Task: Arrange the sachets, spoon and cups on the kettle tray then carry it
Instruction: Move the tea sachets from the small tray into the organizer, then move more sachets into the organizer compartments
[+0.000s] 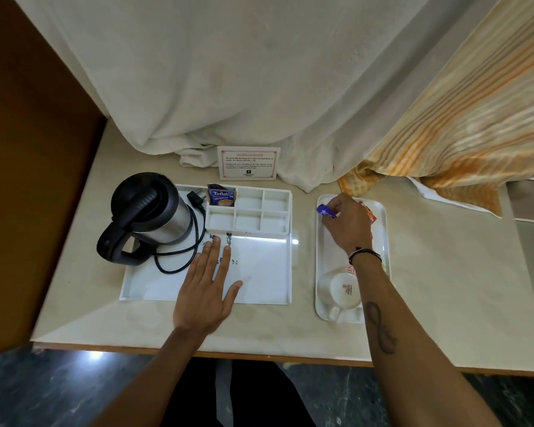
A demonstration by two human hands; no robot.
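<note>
The right hand [346, 223] pinches a blue sachet [323, 209] over the small serving tray [383, 229]. The left hand [210, 288] lies flat and spread on the kettle tray [259, 272]. The sachet looks light and soft; holding its edge seems enough.

Blue tea sachet [221, 197] in kettle tray [285, 272] compartment, at 12 o'clock of tray: reads "Tetley Original". Standing white card [248, 163] at 12 o'clock beyond tray: printed lines, too small to read. Cup [342, 288] at 3 o'clock: small logo, illegible. Red sachet [371, 215] print partly hidden, unreadable.
</note>
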